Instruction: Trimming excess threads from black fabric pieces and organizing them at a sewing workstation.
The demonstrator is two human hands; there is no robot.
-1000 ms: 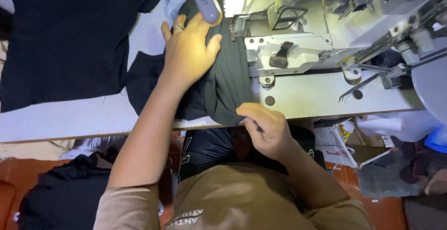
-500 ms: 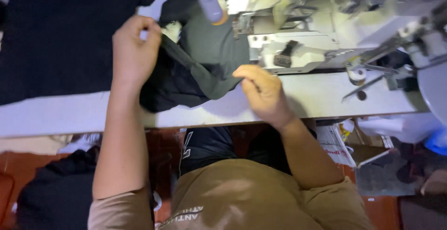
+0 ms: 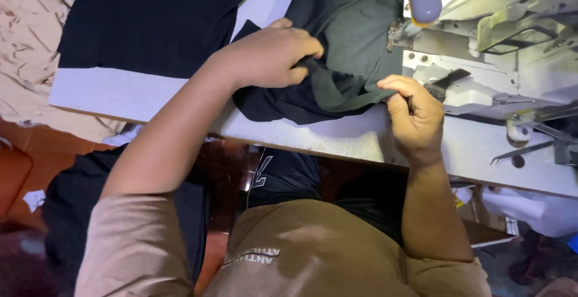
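Both hands grip the dark green fabric [image 3: 349, 38] by the sewing machine [image 3: 500, 50] — left hand [image 3: 271, 56] bunching it, right hand [image 3: 415, 113] pinching its edge

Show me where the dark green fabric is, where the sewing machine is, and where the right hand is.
dark green fabric [image 3: 352, 29], head view, on its upper flat area.
sewing machine [image 3: 500, 44], head view, on its pale body.
right hand [image 3: 414, 116], head view, on the back of the hand.
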